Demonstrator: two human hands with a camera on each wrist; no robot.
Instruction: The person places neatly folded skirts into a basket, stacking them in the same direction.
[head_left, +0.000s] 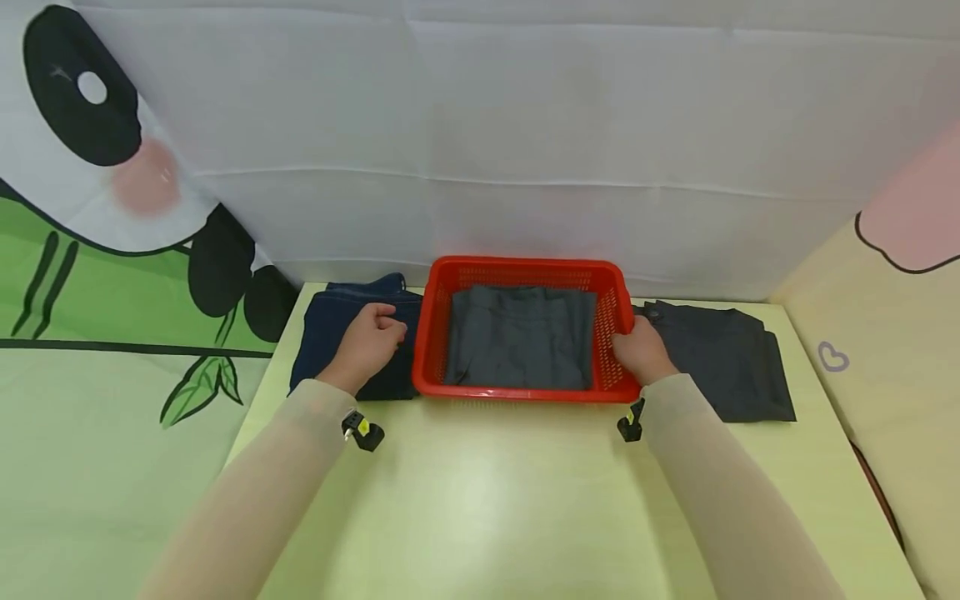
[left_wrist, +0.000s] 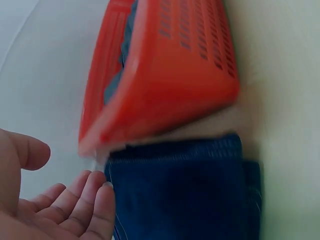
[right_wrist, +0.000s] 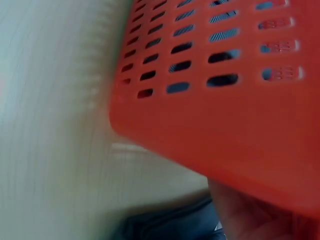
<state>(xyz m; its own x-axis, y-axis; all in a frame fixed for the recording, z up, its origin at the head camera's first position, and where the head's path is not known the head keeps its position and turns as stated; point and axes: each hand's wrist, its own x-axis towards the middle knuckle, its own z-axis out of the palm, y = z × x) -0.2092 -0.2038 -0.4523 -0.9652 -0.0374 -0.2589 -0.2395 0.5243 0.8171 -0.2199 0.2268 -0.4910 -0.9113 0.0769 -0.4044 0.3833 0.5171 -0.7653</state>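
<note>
A red plastic basket [head_left: 525,395] with slotted walls stands at the back of the table, holding a folded grey garment [head_left: 521,337]. My right hand [head_left: 643,350] grips the basket's right side near the front corner; in the right wrist view its fingers [right_wrist: 250,215] are partly hidden by the red wall. Just left of the basket, my left hand [head_left: 369,342] hovers over folded dark blue jeans [head_left: 322,342]. The left wrist view shows that hand [left_wrist: 60,200] with loosely bent fingers, thumb apart and nothing held, beside the jeans [left_wrist: 175,190] and the basket's near corner.
Folded dark grey trousers [head_left: 723,358] lie to the right of the basket. A pale wooden table [head_left: 480,500] stretches toward me. White sheeting [head_left: 525,125] hangs behind it, with printed cloth [head_left: 112,292] at the left and a cream panel [head_left: 885,375] at the right.
</note>
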